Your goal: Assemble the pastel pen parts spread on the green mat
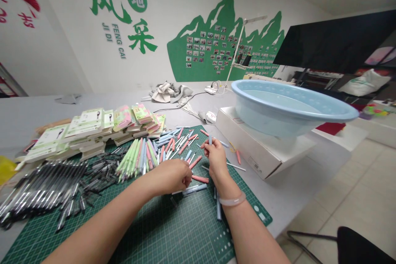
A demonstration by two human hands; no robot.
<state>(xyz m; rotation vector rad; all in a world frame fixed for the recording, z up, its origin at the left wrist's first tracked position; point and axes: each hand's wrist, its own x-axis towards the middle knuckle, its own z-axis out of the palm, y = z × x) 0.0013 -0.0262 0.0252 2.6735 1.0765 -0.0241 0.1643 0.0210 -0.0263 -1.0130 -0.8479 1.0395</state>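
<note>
Your right hand (215, 157), right of frame centre: pinching blue pen piece (210, 140). Your left hand (175, 176), below centre: curled above green mat (182, 227); grip unclear.

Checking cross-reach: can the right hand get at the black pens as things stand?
Probably not directly: the left hand and bunched green pens lie between the right hand and the black pens.

The mat (161, 227) was dark green, gridded in white. Pen parts (200, 179) were coral and pale blue; the basin (266, 119) was light blue.
</note>
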